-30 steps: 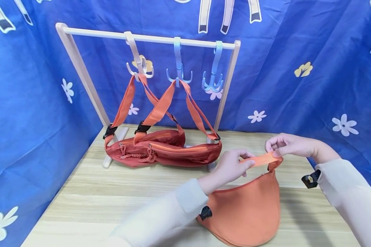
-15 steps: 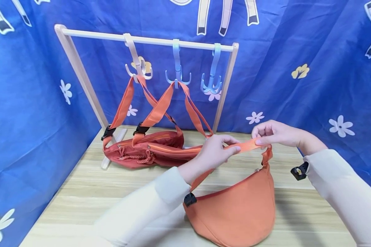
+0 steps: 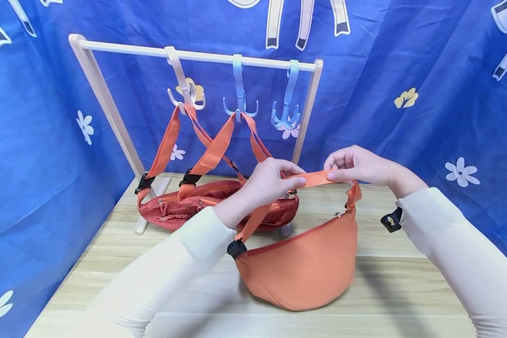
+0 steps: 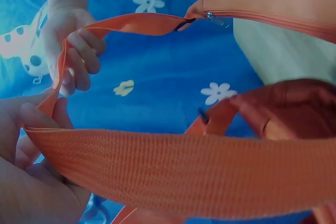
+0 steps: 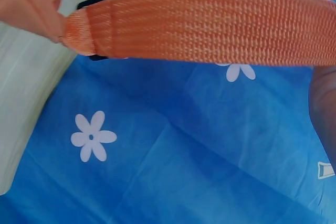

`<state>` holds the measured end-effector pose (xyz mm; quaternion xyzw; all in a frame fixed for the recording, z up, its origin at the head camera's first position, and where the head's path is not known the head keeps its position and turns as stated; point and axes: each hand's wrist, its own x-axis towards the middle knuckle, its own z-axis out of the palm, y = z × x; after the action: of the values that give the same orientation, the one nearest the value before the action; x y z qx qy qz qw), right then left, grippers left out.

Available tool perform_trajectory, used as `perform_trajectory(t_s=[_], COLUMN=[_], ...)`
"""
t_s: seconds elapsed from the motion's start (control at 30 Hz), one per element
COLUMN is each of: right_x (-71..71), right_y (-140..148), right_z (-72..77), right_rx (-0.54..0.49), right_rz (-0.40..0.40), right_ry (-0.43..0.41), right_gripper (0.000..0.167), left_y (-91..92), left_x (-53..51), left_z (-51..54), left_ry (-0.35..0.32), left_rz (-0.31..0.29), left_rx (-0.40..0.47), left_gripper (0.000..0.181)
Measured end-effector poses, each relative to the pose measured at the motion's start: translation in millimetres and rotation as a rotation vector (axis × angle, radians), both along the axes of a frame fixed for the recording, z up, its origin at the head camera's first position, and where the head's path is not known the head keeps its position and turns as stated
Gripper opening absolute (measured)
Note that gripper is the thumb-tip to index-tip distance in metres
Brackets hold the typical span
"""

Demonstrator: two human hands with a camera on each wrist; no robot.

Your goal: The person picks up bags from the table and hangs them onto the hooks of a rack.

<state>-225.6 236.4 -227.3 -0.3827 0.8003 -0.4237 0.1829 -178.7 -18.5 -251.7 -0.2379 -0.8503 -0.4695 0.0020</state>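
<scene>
An orange crescent-shaped waist bag (image 3: 304,263) hangs from its orange strap (image 3: 317,178) between my hands; whether its bottom touches the table I cannot tell. My left hand (image 3: 270,180) pinches the strap on the left, thumb over it. A short span to the right, my right hand (image 3: 361,164) pinches the same strap. In the left wrist view the strap (image 4: 199,171) runs broad across the foreground, with the other hand (image 4: 76,51) gripping it behind. The right wrist view shows the strap (image 5: 210,24) joining the bag's end at a black slider.
A wooden rack (image 3: 143,48) stands behind, to the left. Two red waist bags (image 3: 211,202) hang by orange straps from a white hook (image 3: 186,89) and a blue hook (image 3: 239,94). A second blue hook (image 3: 286,103) carries nothing. Blue patterned cloth (image 3: 376,108) surrounds the table (image 3: 110,263).
Both hands have moved up and to the left, still pinching the strap. The orange bag has risen with them and now hangs more upright, shifted left.
</scene>
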Motion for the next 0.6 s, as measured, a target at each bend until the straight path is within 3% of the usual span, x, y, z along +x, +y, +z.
perform_trajectory(t_s=[0.37,0.6], right_x=[-10.1,-16.9], right_y=[-19.9,-32.8], right_z=[23.4,36.6], right_rx=[0.002,-0.020], right_rz=[-0.152,-0.283], right_ry=[0.126,0.189], right_gripper=[0.012,0.018], left_y=[-13.7,-19.6], left_x=[-19.3,-34.9], left_z=[36.1,53.3], left_ry=[0.030,0.073], left_rz=[0.065,0.121], left_rx=[-0.067,-0.094], left_gripper=[0.016,0.020])
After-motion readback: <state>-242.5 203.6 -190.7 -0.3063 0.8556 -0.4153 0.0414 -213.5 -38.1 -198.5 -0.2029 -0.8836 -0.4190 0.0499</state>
